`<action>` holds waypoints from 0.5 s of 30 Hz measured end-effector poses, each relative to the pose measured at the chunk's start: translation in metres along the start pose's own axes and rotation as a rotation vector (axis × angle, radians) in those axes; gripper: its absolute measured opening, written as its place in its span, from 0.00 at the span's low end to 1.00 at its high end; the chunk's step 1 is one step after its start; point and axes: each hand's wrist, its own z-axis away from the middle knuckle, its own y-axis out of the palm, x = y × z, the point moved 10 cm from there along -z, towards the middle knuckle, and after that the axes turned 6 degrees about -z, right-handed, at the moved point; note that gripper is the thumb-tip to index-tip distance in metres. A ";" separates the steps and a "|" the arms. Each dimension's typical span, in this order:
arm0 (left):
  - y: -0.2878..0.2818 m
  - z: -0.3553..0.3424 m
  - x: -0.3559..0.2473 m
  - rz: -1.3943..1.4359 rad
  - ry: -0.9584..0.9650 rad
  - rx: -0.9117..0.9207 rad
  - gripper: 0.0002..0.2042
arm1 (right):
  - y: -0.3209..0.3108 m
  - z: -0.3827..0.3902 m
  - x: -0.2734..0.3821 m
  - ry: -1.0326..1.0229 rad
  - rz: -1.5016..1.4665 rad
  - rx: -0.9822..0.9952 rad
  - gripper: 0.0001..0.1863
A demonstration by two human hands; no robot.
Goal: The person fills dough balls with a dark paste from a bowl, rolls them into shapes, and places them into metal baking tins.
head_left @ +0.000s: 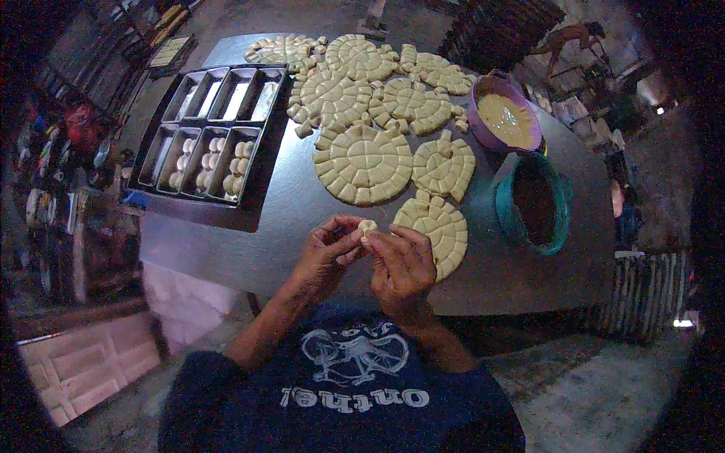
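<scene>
A small pale dough piece [368, 226] is pinched between my left hand [332, 257] and my right hand [396, 268], above the near edge of the metal table. Just behind my right hand lies a round slab of dough [449, 234] scored into pieces. Several more scored slabs [362, 162] cover the middle and back of the table, with loose pieces among them. At the left, a black tray of rectangular tins [171, 155] has small dough pieces in some of its front compartments.
The metal table [279, 249] holds a purple tub [483, 132] of yellow mixture and a teal container [563, 200] with dark contents at the right. Another person [570, 41] is in the background at the upper right. Shelves and clutter [64, 181] stand at the left.
</scene>
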 end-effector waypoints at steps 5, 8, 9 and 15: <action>0.014 0.004 -0.022 -0.142 0.068 0.196 0.14 | 0.020 0.022 -0.064 0.718 -0.606 -0.048 0.11; 0.024 0.005 -0.029 -0.214 0.166 0.201 0.14 | 0.024 0.024 -0.075 0.589 -0.668 -0.046 0.11; 0.026 0.005 -0.031 -0.234 0.214 0.195 0.13 | 0.026 0.025 -0.074 0.556 -0.671 -0.038 0.12; -0.003 -0.007 -0.007 -0.113 0.025 -0.029 0.14 | 0.014 0.005 -0.034 0.206 -0.486 0.081 0.18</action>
